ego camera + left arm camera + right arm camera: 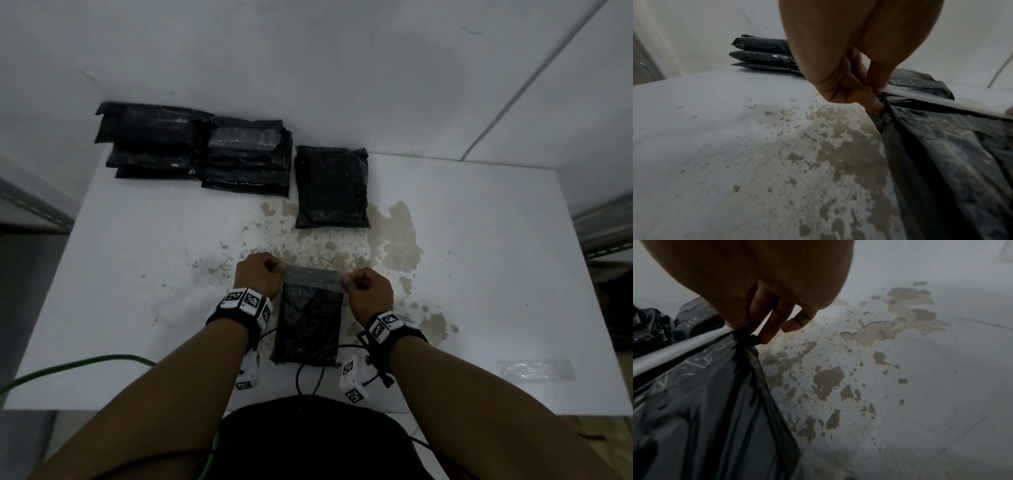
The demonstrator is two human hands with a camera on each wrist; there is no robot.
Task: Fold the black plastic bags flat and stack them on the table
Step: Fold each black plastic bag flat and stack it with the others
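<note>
Left wrist view: hand (pixel 849 65) covers the right end of the stacked bags (pixel 760 53); held bag (pixel 951 154) cut off at right and bottom edges. Right wrist view: same bag runs off left and bottom. Head view: clear strip (pixel 536 369) at bench's right, too faint to identify.

Near edge, centre: bag (pixel 308 325) lies on table (pixel 137 274), between left hand (pixel 258 274) and right hand (pixel 370 291).
Behind it: single bag (pixel 330 188).
Far left: stacked bags (pixel 195 150).
</note>
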